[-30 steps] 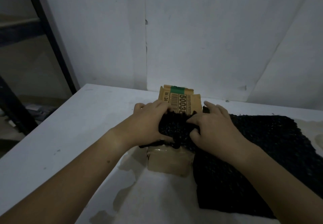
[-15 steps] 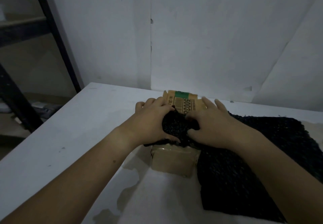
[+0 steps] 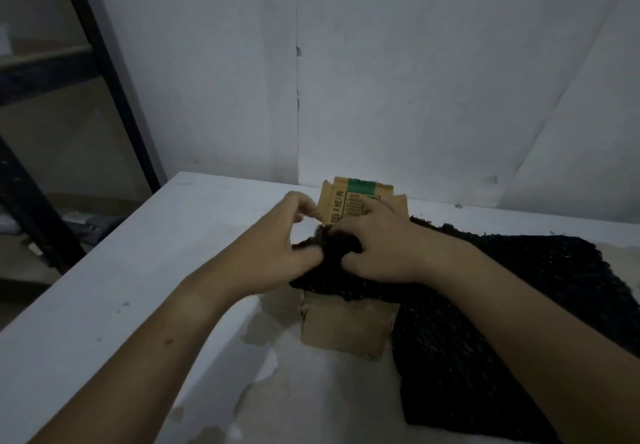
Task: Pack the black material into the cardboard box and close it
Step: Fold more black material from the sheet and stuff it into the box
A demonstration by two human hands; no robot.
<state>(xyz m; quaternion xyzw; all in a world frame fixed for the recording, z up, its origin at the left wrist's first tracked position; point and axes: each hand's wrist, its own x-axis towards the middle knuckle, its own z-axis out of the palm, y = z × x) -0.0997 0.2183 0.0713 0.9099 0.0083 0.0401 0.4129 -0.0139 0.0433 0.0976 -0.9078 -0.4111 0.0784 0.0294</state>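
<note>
The black material [image 3: 519, 287] looks soft, light and floppy (it should bunch up easily). One bunch sits in the top of the cardboard box [image 3: 346, 325]; most of it lies on the counter [image 3: 138, 270] at 3 o'clock from the box. The right hand [image 3: 381, 246] has its grip curled on the bunch. The left hand [image 3: 273, 249], at 9 o'clock, has bent fingers; I cannot tell if its grip holds anything. Best to grab loose folds near the box and stuff them in.

one camera only, worn on the person's head, looking forward and down, close over both forearms. the left hand [image 3: 277, 249] and right hand [image 3: 381, 242] sit mid-frame; beyond them rises the wall [image 3: 415, 79].
</note>
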